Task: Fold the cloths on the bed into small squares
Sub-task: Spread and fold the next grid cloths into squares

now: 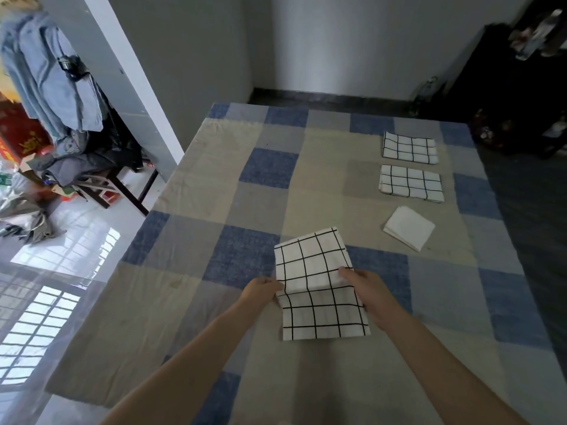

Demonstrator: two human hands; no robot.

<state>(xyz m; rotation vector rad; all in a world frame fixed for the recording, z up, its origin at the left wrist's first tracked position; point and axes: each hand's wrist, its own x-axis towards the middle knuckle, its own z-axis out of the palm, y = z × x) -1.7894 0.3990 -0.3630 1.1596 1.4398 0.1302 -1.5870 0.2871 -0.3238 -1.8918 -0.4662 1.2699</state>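
A white cloth with a black grid (319,286) lies long and narrow on the checked bed (214,191), creased across its middle. My left hand (260,288) pinches its left edge at the crease. My right hand (363,289) grips its right edge at the same height. Further back on the right lie two folded grid cloths (409,147) (411,183), one behind the other. A plain white folded cloth (409,227) sits just in front of them.
The bed's left edge drops to a glossy tiled floor (76,240). A chair piled with clothes (76,167) stands at the far left beside a grey wall. Dark furniture (506,87) stands past the bed's right rear corner.
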